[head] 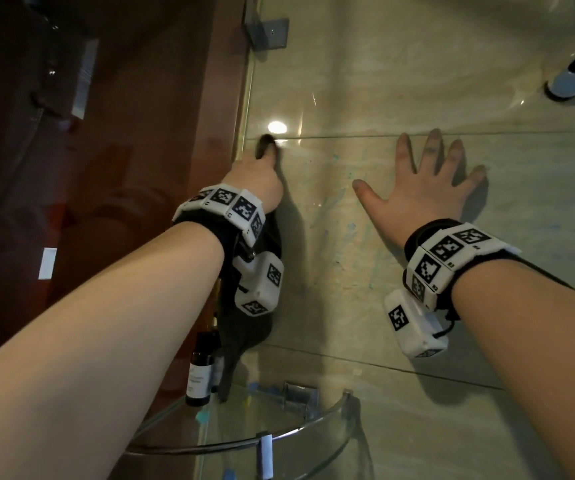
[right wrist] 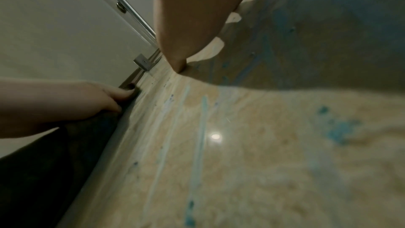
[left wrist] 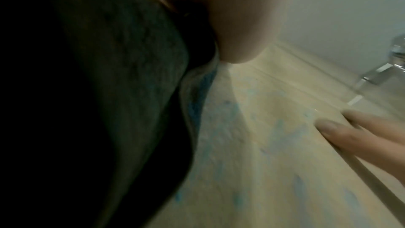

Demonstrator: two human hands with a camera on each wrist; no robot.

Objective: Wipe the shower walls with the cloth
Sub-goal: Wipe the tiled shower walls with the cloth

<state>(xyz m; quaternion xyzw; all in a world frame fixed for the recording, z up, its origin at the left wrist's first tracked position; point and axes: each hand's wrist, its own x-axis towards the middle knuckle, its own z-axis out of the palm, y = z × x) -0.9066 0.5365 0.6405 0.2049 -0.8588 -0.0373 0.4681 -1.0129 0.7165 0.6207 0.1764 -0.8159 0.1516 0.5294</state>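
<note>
My left hand (head: 265,150) grips a dark cloth (head: 262,327) and holds it against the beige tiled shower wall (head: 348,81), right beside the glass panel's edge. The cloth's loose end hangs down under the wrist. It fills the left of the left wrist view as the cloth (left wrist: 120,93), and the right wrist view shows fingers and thumb pinching the cloth (right wrist: 54,171). My right hand (head: 424,178) lies flat on the wall to the right, fingers spread, holding nothing. Blue-green smears (head: 341,216) streak the tile between the two hands.
A curved glass corner shelf (head: 331,424) sits below the hands with a brown bottle (head: 201,372) on it. A metal bracket (head: 268,31) clamps the glass panel above. A chrome shower fitting and hose (head: 570,81) hang at upper right. A red-brown wooden surface (head: 123,116) shows behind the glass at left.
</note>
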